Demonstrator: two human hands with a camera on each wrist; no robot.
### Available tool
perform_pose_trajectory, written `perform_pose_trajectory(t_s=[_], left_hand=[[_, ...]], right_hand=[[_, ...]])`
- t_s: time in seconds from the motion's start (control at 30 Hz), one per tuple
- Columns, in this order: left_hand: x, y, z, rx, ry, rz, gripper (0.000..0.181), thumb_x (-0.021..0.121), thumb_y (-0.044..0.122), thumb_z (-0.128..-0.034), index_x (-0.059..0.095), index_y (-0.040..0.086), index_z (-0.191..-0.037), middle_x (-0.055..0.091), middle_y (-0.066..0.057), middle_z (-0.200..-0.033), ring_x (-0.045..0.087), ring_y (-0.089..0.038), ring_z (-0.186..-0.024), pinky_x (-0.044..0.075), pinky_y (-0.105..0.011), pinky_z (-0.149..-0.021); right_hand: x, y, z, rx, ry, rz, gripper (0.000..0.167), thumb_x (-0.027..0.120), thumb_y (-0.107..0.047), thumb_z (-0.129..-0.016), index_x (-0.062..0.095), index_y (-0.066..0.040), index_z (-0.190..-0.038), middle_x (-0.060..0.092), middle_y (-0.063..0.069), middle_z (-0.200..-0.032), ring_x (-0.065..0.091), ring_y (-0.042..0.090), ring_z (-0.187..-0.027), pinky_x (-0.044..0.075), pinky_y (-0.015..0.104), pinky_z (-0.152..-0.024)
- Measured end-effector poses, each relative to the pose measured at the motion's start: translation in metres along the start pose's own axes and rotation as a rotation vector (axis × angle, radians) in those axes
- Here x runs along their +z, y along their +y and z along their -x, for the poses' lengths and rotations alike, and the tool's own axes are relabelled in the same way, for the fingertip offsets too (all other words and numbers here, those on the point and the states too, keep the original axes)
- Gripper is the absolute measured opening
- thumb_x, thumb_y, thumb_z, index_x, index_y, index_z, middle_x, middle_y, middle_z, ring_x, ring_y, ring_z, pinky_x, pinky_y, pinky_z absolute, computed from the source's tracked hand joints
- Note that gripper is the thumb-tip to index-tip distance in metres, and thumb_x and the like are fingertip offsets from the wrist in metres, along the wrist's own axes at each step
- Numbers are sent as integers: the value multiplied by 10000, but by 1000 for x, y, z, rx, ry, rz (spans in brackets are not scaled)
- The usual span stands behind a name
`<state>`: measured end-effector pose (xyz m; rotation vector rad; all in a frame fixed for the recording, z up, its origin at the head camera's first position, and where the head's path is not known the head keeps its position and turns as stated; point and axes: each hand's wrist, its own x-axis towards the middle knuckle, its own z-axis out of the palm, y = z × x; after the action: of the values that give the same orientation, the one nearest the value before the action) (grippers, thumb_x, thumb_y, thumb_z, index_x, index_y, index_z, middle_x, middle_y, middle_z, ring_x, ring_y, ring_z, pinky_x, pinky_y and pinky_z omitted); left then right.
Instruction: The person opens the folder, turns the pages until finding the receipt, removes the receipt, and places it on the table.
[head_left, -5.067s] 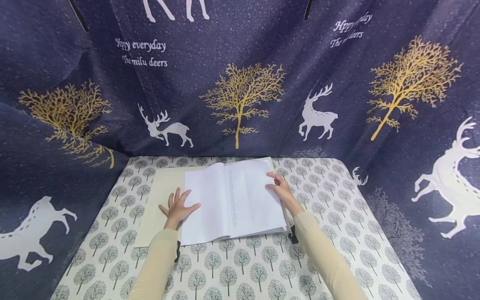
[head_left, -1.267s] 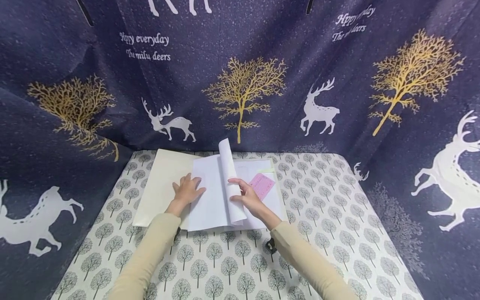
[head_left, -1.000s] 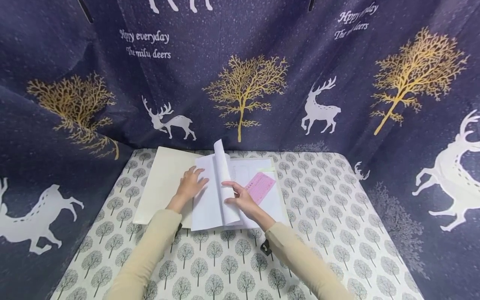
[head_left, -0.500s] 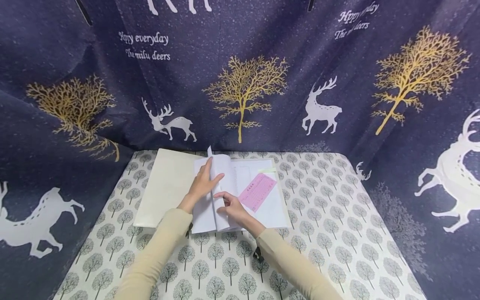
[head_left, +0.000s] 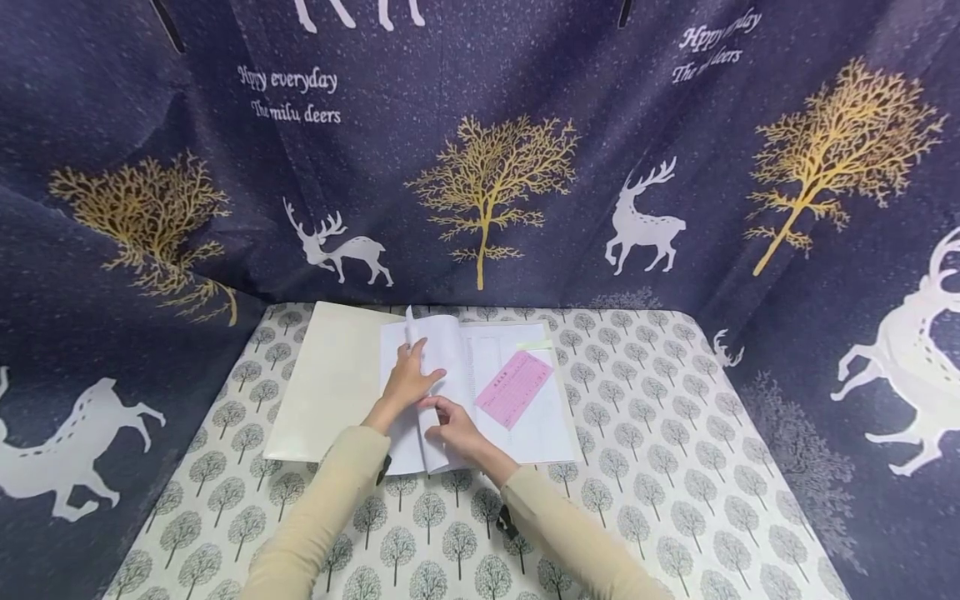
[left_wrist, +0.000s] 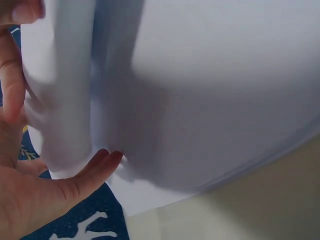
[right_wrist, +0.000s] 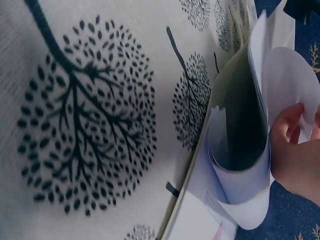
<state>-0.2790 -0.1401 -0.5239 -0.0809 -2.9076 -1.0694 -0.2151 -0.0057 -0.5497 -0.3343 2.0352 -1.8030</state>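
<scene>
A stack of white pages (head_left: 438, 342) is curled up in the middle of an open cream folder (head_left: 330, 383). My left hand (head_left: 407, 379) holds the raised edge of these pages, thumb toward the right; up close in the left wrist view, the left hand's fingers (left_wrist: 100, 170) lie against the curled paper. Just below it, my right hand (head_left: 457, 429) pinches the same pages with thumb and forefinger, and the right wrist view shows the paper bent into a loop beside that hand (right_wrist: 295, 155). A pink printed slip (head_left: 514, 389) lies slanted on the sheet to the right.
A pale green strip (head_left: 534, 344) lies near the top of the right-hand sheet. The folder rests on a white tablecloth (head_left: 652, 467) printed with grey trees. Behind the table hangs a dark blue curtain (head_left: 540, 250) with deer and golden trees.
The pages that lay flat on the right have been lifted and curled leftward, which uncovered the pink slip. My left hand moved right from the folder onto the pages; my right hand moved left.
</scene>
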Motion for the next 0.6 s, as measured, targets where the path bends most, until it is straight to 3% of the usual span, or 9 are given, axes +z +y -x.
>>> perform_pose_trajectory(t_s=[0.1, 0.27, 0.43, 0.6], left_hand=[[0, -5, 1, -11, 5, -2, 800, 728, 291, -853, 329, 5, -1484, 386, -375, -1400, 578, -544, -1101, 514, -593, -934], [-1, -12, 3, -26, 4, -34, 825, 766, 274, -807, 356, 1, -1468, 499, -348, -1292, 598, -496, -1073, 525, -574, -906], [-1, -19, 4, -34, -20, -35, 826, 763, 251, -796, 354, -1, -1468, 506, -332, -1328, 555, -485, -1172, 492, -591, -961], [-2, -29, 4, -43, -52, 1, 835, 764, 199, -780, 343, -33, -1463, 505, -331, -1370, 518, -490, -1236, 458, -581, -1026]], right_hand=[[4, 1, 0, 6, 0, -3, 562, 584, 94, -706, 577, -1, -1261, 552, 244, -1368, 624, 176, -923, 531, 200, -630], [10, 5, 1, 15, 5, -22, 556, 587, 88, -704, 583, 1, -1253, 603, 266, -1275, 647, 239, -935, 565, 240, -630], [13, 7, 1, -5, -6, -40, 554, 591, 91, -702, 583, 19, -1252, 622, 306, -1202, 635, 225, -927, 556, 246, -711], [16, 9, 2, 2, -16, -43, 571, 589, 91, -697, 594, -2, -1261, 595, 231, -1309, 616, 254, -1034, 535, 249, -793]])
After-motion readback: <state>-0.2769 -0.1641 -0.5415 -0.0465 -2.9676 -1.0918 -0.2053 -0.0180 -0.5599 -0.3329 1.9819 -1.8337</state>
